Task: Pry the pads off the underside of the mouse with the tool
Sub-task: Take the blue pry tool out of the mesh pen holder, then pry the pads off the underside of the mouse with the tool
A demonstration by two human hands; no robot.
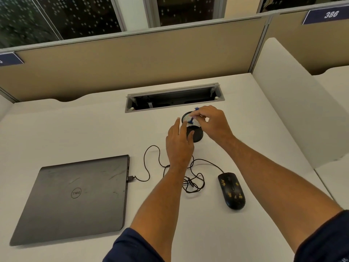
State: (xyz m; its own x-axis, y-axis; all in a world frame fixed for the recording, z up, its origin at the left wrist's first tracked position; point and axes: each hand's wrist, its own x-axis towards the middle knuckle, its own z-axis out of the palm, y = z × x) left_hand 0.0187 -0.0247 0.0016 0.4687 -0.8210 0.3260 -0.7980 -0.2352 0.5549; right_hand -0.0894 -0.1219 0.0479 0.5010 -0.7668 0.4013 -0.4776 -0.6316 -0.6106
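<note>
The step in hand looks like fetching the tool, not yet prying; just above the centre of the frame the right hand has its grip pinched on a small blue tool over the mouth of a black mesh cup; whether the tool is fully clear of the cup is hard to tell, since the fingers blur at that spot. The left hand lies against the near side of the cup, its grip loosely apart with the fingers spread on the wall, apparently steadying it and closed on nothing.

The mouse lies lower right of centre on the white bench, top side up, well apart from both hands; its underside and the pads are therefore out of sight. Its cable runs in loose loops across the middle of the frame to the closed laptop at lower left.

The next move, I judge, calls for bringing the tool down toward the mouse, freeing the left hand from the cup, and turning the mouse belly-up so the pads show; the slack cable should allow the flip without dragging the laptop.
</note>
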